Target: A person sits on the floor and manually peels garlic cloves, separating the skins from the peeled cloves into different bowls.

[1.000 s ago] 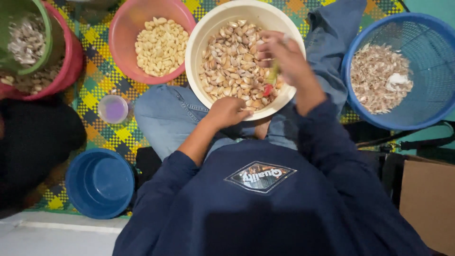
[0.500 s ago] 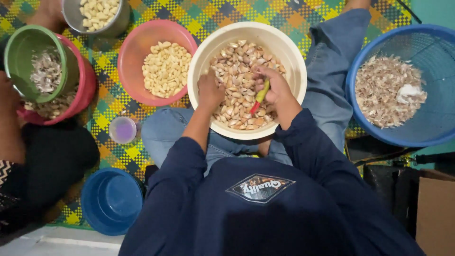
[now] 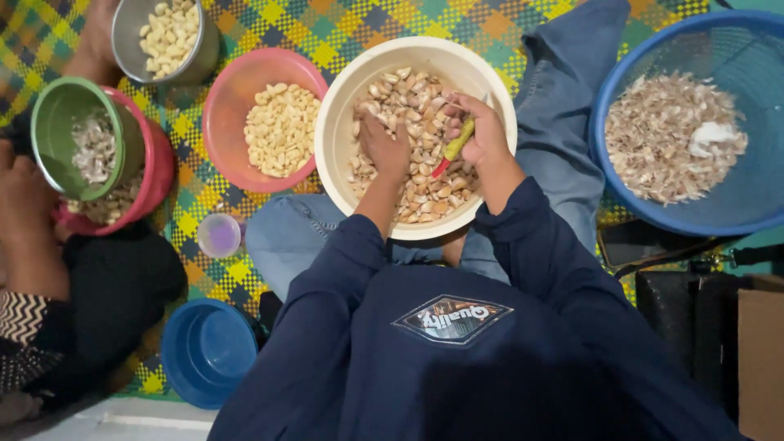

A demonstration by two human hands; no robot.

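A cream bowl [image 3: 343,114] of unpeeled garlic cloves rests on my lap. My left hand [image 3: 386,149] reaches down into the cloves, fingers curled among them; whether it grips one is hidden. My right hand [image 3: 482,131] hovers over the bowl's right side, shut on a small knife [image 3: 456,145] with a yellow-green handle and red tip. A pink bowl [image 3: 237,90] of peeled pale cloves sits to the left of the cream bowl.
A blue mesh basket [image 3: 735,204] of garlic skins stands at right. At far left are a green bowl [image 3: 57,131] of skins inside a pink tub, a metal pot [image 3: 135,49] of peeled cloves, another person's arm [image 3: 24,220], an empty blue bowl [image 3: 204,351] and a small cup [image 3: 219,235].
My left hand rose from the bowl's near rim into the cloves. My right hand with the knife stayed over the bowl. The camera view shifted downward.
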